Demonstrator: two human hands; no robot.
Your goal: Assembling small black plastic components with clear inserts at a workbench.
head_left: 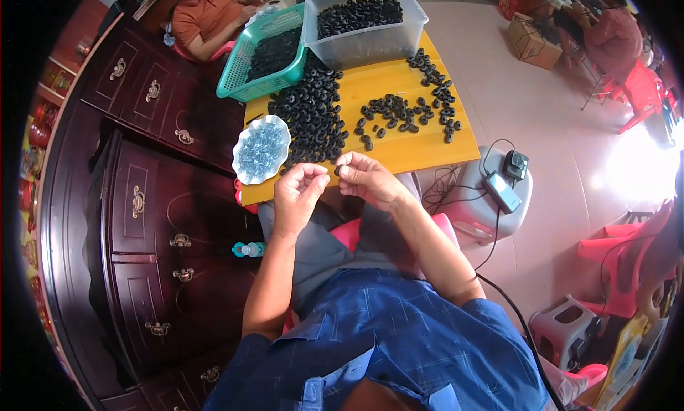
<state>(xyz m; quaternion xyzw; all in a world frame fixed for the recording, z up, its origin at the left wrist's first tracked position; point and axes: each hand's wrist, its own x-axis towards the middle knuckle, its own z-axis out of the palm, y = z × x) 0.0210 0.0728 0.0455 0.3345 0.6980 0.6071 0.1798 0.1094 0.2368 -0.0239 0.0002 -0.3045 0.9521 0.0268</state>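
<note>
Black piece [337, 171] in right fingers [355, 161], left fingers [309, 171] just beside.

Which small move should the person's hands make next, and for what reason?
Probably, bring the left hand slightly rightward to the small black piece that the right hand seems to pinch. The left fingertips are close together and face that piece across a narrow gap; whether they hold anything is too small to tell.

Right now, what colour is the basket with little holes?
The basket is bluish green; it shows best in the head view.
</note>
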